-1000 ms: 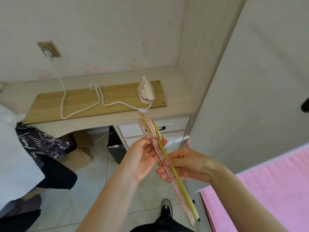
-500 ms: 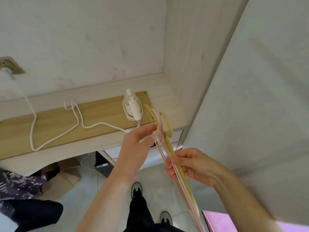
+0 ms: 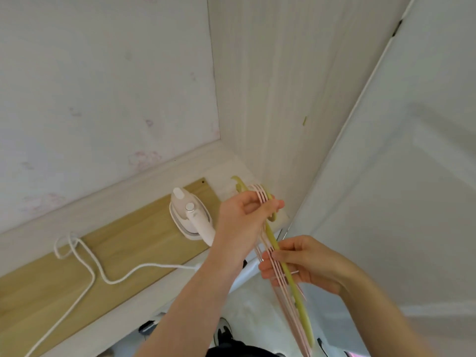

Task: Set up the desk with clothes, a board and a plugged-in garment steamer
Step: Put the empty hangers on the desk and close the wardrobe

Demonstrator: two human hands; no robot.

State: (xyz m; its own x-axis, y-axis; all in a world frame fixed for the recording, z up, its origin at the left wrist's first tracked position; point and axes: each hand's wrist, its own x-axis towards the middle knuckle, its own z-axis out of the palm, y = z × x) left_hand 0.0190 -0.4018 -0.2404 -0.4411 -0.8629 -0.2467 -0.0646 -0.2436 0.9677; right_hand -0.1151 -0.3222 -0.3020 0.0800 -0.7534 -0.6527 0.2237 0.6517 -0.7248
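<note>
- Risk, bundle: the left hand and right hand hold several hangers between them. If either grip slackens, the thin ones probably fan apart or slide out, and the hooks may tangle.
- Risk, steamer: the garment steamer stands near the left wrist. A swing of the long hanger ends or the forearm could tip it.
- Risk, cord: the cord lies in loose loops and runs off the desk's front edge. A snag there would likely drag the steamer.
- Left hand: fingers curled round the hook ends, gripping them.
- Right hand: thumb on top and fingers beneath, pinching the bundle midway.
- Pink hangers: slender, rod-like and smooth, lying parallel.
- Yellow-green hanger: thicker, flat and glossy, with a curved hook at the top.
- Steamer: white, smooth plastic, iron-shaped, with a round cap. It stands at the right end of the board.
- Board: flat, tan wood-grain panel with a matt face. It lies along the desk, which is pale and laminate-looking.
- Cord: white, round and pliant, lying across the board.
- Not in view: clothes and socket, so I cannot tell whether the steamer is plugged in.
</note>
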